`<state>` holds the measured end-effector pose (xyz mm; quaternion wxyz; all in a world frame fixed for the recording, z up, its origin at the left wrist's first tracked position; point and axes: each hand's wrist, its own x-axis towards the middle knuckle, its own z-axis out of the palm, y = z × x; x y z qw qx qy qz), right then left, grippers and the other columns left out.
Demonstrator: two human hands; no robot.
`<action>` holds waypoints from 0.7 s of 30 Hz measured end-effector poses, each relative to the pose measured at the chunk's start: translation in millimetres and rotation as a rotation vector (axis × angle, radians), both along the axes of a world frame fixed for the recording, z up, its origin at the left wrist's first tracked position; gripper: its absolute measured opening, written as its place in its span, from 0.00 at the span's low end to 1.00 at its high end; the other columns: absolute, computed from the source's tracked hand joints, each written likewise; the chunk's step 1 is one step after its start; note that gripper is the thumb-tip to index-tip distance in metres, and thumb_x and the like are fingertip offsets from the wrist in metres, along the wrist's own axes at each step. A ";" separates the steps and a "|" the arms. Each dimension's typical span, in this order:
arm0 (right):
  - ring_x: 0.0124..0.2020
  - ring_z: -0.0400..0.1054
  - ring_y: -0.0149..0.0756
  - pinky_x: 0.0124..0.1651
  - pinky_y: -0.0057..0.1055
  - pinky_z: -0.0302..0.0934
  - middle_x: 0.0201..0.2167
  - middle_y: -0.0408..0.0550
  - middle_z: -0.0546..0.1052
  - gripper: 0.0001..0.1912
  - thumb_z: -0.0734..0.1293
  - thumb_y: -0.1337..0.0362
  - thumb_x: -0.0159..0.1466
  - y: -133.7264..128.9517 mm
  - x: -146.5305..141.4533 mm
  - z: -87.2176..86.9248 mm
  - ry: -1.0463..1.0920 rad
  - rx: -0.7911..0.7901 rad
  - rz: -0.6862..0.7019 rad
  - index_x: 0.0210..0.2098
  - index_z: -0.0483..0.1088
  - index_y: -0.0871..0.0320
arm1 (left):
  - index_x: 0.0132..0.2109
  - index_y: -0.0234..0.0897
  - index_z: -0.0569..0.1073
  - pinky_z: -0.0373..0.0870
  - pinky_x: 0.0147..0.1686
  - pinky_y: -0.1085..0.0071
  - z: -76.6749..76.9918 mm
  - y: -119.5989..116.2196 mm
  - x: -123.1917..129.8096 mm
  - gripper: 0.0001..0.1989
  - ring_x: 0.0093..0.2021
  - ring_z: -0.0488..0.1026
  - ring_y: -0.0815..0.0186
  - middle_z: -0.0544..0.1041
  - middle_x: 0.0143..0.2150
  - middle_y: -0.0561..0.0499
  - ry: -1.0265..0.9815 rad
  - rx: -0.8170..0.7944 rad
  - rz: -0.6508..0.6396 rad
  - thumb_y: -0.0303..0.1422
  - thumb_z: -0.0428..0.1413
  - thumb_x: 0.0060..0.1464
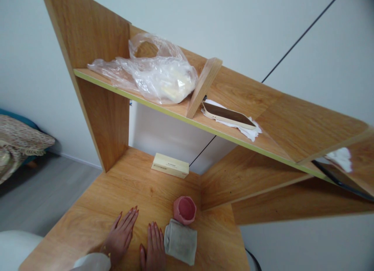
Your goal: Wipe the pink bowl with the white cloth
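Palm down on the wooden desk [96, 208], my left hand [121, 238] lies flat with its fingers stretched out and nothing in it. To its right, my right hand [153, 247] also rests flat on the desk, fingers straight, holding nothing. Close beside the right hand's fingers is a folded grey-green cloth [181, 243]; whether they touch I cannot tell. Just behind the cloth stands a pink faceted cup [184, 210], its opening facing up. Farther back on the desk, a pale yellow box [170, 165] lies near the rear edge.
Above the desk runs a wooden shelf [140, 98] with a clear plastic bag [163, 78], a small upright divider [204, 87], and a phone [229, 117] on white tissue [254, 131]. A dark flat device [341, 179] sits at the right. Patterned fabric [23, 138] lies at left.
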<state>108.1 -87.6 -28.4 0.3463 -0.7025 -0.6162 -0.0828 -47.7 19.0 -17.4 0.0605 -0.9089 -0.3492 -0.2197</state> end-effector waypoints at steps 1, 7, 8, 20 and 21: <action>0.56 0.66 0.42 0.57 0.43 0.61 0.56 0.45 0.71 0.29 0.55 0.53 0.67 -0.1 -0.5 1.3 0.008 -0.003 -0.007 0.66 0.48 0.48 | 0.69 0.38 0.42 0.44 0.64 0.66 -1.6 0.0 -0.4 0.34 0.62 0.62 0.66 0.67 0.63 0.48 0.003 -0.014 0.000 0.26 0.41 0.56; 0.57 0.65 0.43 0.57 0.45 0.61 0.56 0.48 0.71 0.29 0.55 0.55 0.67 -1.3 -3.0 5.3 0.011 -0.052 0.017 0.66 0.49 0.50 | 0.69 0.40 0.43 0.46 0.63 0.65 -13.6 -0.6 -1.4 0.35 0.61 0.63 0.66 0.66 0.63 0.49 0.022 -0.084 0.017 0.26 0.41 0.54; 0.57 0.65 0.44 0.57 0.45 0.61 0.56 0.48 0.71 0.29 0.54 0.55 0.67 -1.5 -3.1 5.2 0.012 -0.055 0.012 0.66 0.50 0.51 | 0.69 0.40 0.43 0.46 0.63 0.65 -14.0 -0.7 -1.1 0.36 0.61 0.64 0.66 0.66 0.63 0.49 0.022 -0.079 0.017 0.26 0.41 0.54; 0.58 0.63 0.43 0.57 0.45 0.61 0.57 0.50 0.70 0.29 0.54 0.58 0.67 -4.0 1.4 10.6 -0.032 -0.100 0.018 0.66 0.48 0.53 | 0.69 0.37 0.39 0.41 0.64 0.65 2.1 -1.8 -1.4 0.36 0.62 0.62 0.66 0.65 0.63 0.47 0.042 -0.103 0.001 0.26 0.41 0.56; 0.58 0.63 0.43 0.57 0.45 0.61 0.57 0.49 0.70 0.29 0.55 0.58 0.67 -4.0 1.8 12.2 -0.042 -0.109 0.039 0.66 0.48 0.54 | 0.69 0.37 0.38 0.40 0.65 0.65 2.6 -1.8 -1.1 0.36 0.62 0.62 0.66 0.65 0.64 0.47 0.034 -0.087 0.000 0.26 0.41 0.56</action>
